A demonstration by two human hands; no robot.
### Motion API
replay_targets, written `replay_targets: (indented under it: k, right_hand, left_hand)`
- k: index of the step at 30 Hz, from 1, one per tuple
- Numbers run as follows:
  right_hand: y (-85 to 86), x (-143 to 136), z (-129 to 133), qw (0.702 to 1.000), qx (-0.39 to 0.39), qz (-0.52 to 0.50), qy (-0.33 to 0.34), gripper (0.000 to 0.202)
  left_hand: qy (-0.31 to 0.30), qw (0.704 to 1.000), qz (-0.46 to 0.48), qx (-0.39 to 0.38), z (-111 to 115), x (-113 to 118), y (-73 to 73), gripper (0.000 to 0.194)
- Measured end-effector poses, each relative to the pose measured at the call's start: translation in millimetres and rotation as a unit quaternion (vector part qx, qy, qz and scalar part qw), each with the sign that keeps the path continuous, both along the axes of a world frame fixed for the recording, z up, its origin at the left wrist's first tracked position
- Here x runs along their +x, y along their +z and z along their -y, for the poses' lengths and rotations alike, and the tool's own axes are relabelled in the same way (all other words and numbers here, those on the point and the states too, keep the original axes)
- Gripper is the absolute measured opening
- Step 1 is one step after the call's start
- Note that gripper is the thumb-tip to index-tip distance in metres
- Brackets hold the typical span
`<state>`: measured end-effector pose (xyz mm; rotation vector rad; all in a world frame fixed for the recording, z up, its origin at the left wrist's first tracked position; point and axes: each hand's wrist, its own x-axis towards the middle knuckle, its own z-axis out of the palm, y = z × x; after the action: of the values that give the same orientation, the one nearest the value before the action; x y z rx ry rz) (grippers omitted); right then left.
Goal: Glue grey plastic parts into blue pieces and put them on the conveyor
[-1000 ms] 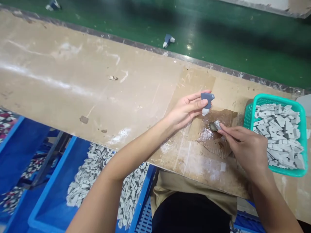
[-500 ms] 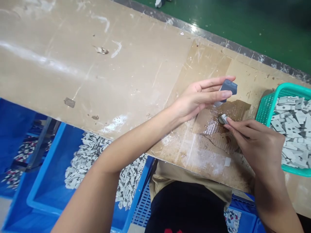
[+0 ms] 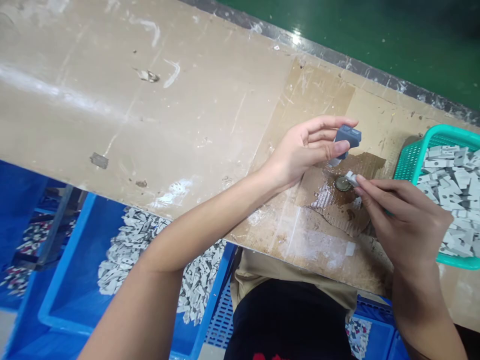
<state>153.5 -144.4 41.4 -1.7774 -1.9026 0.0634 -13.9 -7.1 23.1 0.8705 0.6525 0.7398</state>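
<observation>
My left hand [image 3: 300,150] grips a blue-grey plastic block [image 3: 348,138] between thumb and fingers, above the worktable. A pale bit shows under its lower edge; whether it belongs to the block I cannot tell. Between the thumb and forefinger of my right hand [image 3: 407,220] is a small light-grey plastic piece [image 3: 351,178]. That piece sits at the edge of a small round dish [image 3: 342,184] with a wet shine. Under the dish lies a wet, torn piece of brown cardboard [image 3: 337,217].
A green basket [image 3: 423,155] full of grey plastic pieces stands at the right. Below the worktable's [image 3: 210,120] near edge, a blue bin [image 3: 67,300] holds many similar pieces. A small white scrap [image 3: 350,248] lies near that edge.
My right hand has drawn the light-grey piece slightly up and to the right, uncovering more of the round dish. My left hand still holds the blue-grey block, slightly turned.
</observation>
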Motion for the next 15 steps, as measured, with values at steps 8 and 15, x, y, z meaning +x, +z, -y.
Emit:
replay_targets:
  k: [8, 15]
  right_hand:
    - [-1.1, -0.3, -1.6, 1.0, -0.013, 0.012, 0.0, 0.032]
    - [3.2, -0.4, -1.1, 0.998, -0.001, -0.052, -0.032, 0.033]
  left_hand:
    - [0.026, 0.999, 0.017, -0.035, 2.9, -1.0, -2.1, 0.03]
    - [0.015, 1.0, 0.002, 0.016, 9.9, -1.8, -3.1, 0.022]
